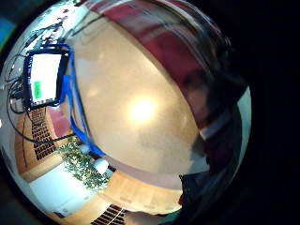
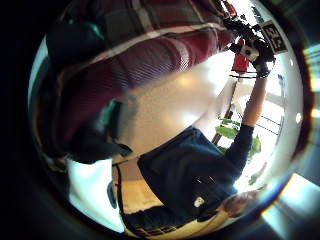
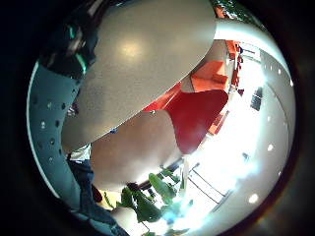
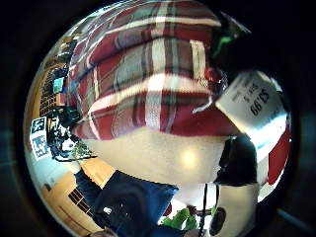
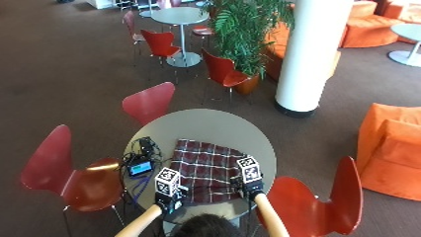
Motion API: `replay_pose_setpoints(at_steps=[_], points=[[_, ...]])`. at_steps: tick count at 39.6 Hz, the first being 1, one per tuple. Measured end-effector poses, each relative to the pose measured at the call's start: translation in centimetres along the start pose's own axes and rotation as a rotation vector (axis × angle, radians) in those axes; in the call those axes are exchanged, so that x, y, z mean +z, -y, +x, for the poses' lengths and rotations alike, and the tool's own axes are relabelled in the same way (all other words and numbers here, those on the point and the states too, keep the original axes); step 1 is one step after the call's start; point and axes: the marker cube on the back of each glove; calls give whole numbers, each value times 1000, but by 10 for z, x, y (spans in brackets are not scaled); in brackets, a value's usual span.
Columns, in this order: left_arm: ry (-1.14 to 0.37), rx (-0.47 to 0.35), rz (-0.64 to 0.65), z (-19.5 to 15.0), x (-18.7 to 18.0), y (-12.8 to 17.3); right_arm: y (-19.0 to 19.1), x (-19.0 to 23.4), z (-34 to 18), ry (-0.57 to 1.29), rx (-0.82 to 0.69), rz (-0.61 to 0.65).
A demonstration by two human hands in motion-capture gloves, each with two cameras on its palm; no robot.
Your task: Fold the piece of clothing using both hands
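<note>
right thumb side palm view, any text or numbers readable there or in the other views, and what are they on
"$3.99" on a white price tag attached to the plaid cloth; the smaller lines printed above the price are too blurred to read.
The small device's screen on the table shows a green patch, with no legible text.
Nothing else in these views can be read.

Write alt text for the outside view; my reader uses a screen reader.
A person's gloved left hand and right hand hold the near edge of a red plaid cloth on a round table. A small device lies beside it; red chairs surround the table.
</note>
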Motion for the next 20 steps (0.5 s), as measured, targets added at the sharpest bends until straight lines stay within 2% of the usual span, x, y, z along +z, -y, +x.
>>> replay_pose_setpoints(at_steps=[5,8,11,13,15,20], points=[[31,-2,69,3,-4,-5,-5,2,4,-99,39,90],[46,16,33,10,-9,-14,-5,6,1,-204,29,154],[48,44,-41,14,-13,-26,17,25,1,-212,-42,173],[23,70,-111,17,-15,-37,23,33,0,-163,-111,164],[-14,94,-171,19,-23,-51,9,29,0,-121,-162,131],[-108,170,-256,27,-72,-84,-29,-1,5,-46,-272,40]])
